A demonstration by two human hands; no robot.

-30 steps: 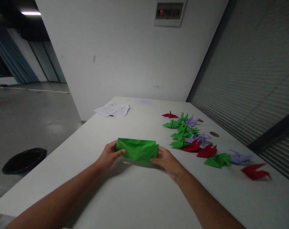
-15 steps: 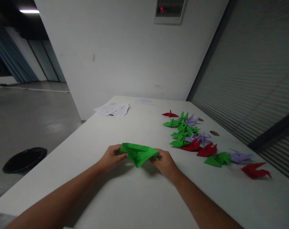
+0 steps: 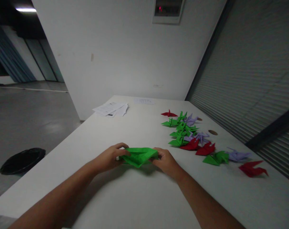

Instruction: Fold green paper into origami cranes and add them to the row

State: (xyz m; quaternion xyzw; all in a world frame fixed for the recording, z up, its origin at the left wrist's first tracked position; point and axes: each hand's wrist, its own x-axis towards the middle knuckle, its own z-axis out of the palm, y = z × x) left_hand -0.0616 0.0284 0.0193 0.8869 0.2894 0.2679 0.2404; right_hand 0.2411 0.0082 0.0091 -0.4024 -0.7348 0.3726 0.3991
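Observation:
A green sheet of folded origami paper (image 3: 139,156) is held between my two hands, low over the white table (image 3: 125,197). Its creased middle dips to a point toward me. My left hand (image 3: 113,156) pinches the left end, fingers on top and curled over it. At the other end my right hand (image 3: 165,160) grips the paper between thumb and fingers. The fingertips behind the paper are partly hidden.
Several folded paper cranes in green, red and purple lie along the right side, among them a red crane (image 3: 252,168) and a green crane (image 3: 216,158). Printed papers (image 3: 111,108) lie at the far left. A black-lined bin (image 3: 22,161) stands left of the table.
The paper's left end has flattened and its centre looks shallower. My left hand has shifted its hold, with the fingers now over the top. The right hand stays almost in place.

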